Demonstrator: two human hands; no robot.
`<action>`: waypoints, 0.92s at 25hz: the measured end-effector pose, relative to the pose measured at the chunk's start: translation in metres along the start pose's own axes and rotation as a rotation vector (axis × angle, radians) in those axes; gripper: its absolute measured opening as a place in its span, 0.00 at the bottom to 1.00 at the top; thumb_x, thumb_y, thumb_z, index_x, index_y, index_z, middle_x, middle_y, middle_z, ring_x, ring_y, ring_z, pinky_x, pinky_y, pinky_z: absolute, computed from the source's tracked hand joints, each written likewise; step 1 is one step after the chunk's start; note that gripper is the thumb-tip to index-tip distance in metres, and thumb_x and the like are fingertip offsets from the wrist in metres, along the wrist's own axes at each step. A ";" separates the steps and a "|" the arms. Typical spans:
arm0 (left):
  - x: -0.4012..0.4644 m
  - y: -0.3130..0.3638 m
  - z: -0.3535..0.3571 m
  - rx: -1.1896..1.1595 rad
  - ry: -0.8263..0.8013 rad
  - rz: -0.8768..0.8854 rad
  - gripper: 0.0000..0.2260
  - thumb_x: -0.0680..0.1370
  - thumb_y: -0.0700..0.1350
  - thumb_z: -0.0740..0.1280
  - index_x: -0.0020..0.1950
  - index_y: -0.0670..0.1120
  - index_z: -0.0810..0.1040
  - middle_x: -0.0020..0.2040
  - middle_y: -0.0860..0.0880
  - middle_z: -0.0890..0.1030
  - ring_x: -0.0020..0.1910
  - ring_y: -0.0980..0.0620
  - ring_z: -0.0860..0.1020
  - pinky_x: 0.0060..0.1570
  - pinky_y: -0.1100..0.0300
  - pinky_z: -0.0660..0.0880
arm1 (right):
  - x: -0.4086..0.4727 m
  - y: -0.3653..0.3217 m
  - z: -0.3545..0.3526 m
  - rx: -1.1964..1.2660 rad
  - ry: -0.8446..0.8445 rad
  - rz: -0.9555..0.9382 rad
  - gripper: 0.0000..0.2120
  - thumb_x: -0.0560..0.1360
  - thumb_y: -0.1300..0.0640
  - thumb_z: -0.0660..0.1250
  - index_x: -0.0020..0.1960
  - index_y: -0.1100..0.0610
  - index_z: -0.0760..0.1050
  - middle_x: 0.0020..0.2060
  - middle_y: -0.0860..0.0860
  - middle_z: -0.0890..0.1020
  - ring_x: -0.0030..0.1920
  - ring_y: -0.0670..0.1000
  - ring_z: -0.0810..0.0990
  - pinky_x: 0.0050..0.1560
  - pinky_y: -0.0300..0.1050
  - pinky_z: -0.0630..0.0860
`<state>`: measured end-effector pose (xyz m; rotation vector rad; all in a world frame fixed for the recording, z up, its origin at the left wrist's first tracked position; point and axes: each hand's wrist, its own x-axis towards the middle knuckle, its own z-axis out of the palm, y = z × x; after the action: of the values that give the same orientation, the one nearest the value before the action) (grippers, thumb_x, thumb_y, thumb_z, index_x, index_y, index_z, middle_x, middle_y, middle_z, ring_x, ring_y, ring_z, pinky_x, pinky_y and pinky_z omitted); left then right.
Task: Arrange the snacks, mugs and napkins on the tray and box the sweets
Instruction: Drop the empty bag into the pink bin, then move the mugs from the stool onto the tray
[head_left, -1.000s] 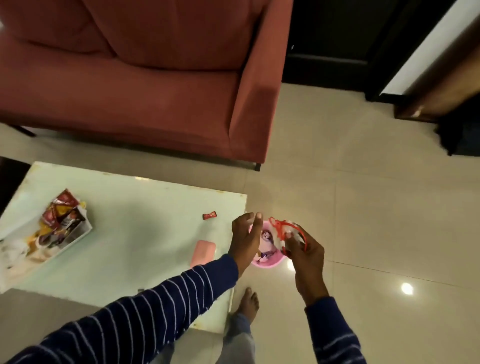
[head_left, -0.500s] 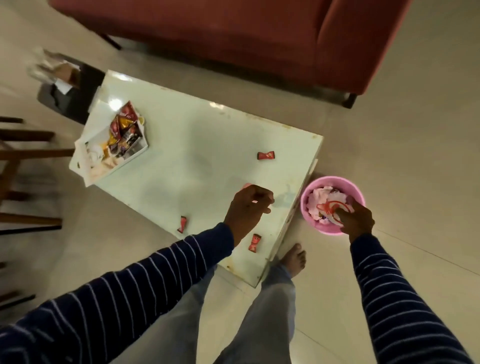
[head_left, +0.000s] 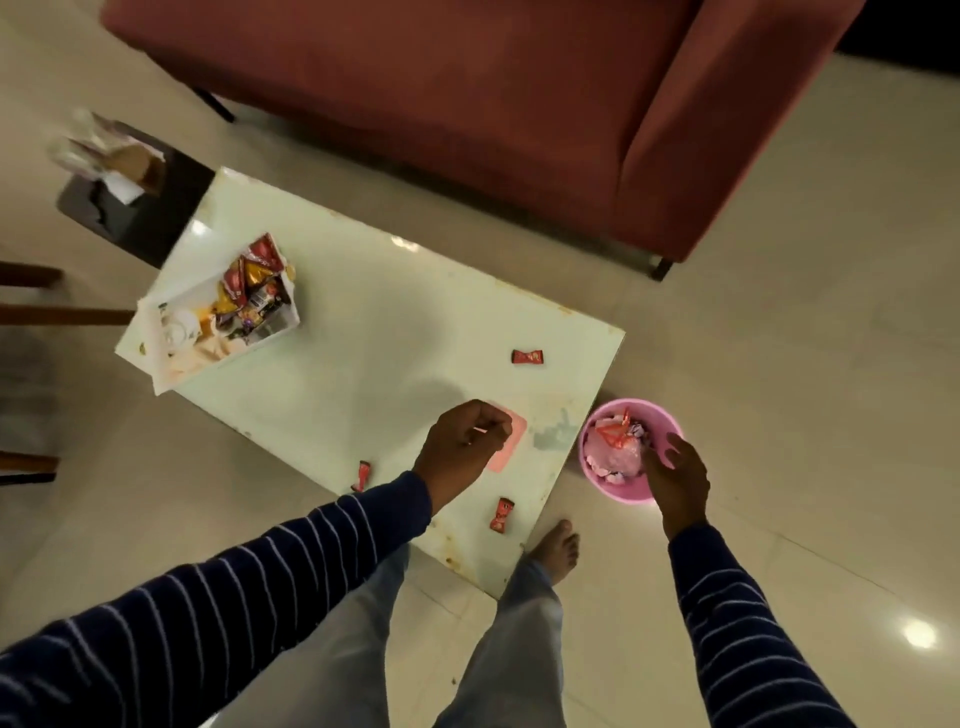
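The right hand (head_left: 675, 480) hung open-fingered over the pink bin (head_left: 631, 449), seemingly binning wrappers, while the left hand (head_left: 465, 441) was curled, contents unclear, above the desk (head_left: 395, 332); three sweets (head_left: 527, 357) awaited boxing next

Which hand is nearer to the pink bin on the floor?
Right. The right hand hangs over the pink bin at its near rim, fingers spread. The left hand is over the table, curled above a pink flat item, clearly apart from the bin.
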<state>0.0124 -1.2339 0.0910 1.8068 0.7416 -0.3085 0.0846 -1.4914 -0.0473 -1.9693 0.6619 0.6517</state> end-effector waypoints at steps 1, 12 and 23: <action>-0.004 0.007 -0.016 0.005 0.012 0.017 0.05 0.77 0.41 0.68 0.46 0.49 0.81 0.45 0.53 0.84 0.47 0.51 0.83 0.48 0.59 0.78 | -0.017 -0.016 0.001 0.000 0.013 -0.025 0.22 0.77 0.52 0.70 0.69 0.55 0.74 0.63 0.56 0.80 0.54 0.53 0.77 0.55 0.43 0.71; -0.042 -0.002 -0.286 0.025 0.156 0.201 0.04 0.77 0.44 0.70 0.44 0.51 0.83 0.42 0.56 0.84 0.43 0.59 0.81 0.44 0.69 0.75 | -0.234 -0.171 0.134 0.131 -0.024 -0.220 0.12 0.78 0.60 0.68 0.61 0.58 0.78 0.56 0.56 0.83 0.58 0.58 0.80 0.64 0.60 0.75; -0.100 -0.066 -0.457 -0.008 0.296 0.180 0.03 0.76 0.45 0.71 0.44 0.49 0.84 0.39 0.54 0.84 0.41 0.56 0.82 0.44 0.61 0.78 | -0.383 -0.197 0.248 0.140 -0.113 -0.274 0.06 0.78 0.59 0.69 0.54 0.56 0.81 0.52 0.54 0.84 0.55 0.57 0.82 0.61 0.60 0.77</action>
<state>-0.1721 -0.8332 0.2606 1.9188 0.7745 0.0829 -0.0991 -1.1169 0.2228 -1.8353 0.3501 0.5286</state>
